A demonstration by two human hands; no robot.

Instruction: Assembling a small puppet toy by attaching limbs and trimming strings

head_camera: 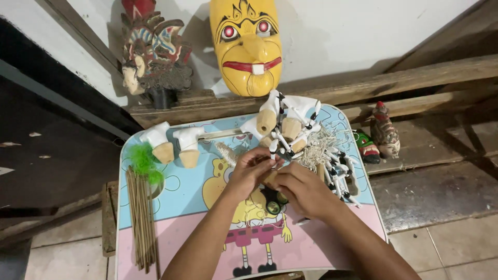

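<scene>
I see both hands, left and right, pinched on a small puppet part over the worktop; it looks light, thin, breakable; I'd hold its thicker wooden end

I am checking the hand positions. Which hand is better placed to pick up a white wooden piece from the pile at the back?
Probably the right hand: the pile of white pieces lies just beyond it. The left hand sits further left, its fingers pinching the small part between both hands.

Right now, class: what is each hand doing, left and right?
Left hand: fingers closed, pinching a small white-and-black puppet piece.
Right hand: closed around a small wooden part, mostly hidden; exactly what it is cannot be told.
</scene>
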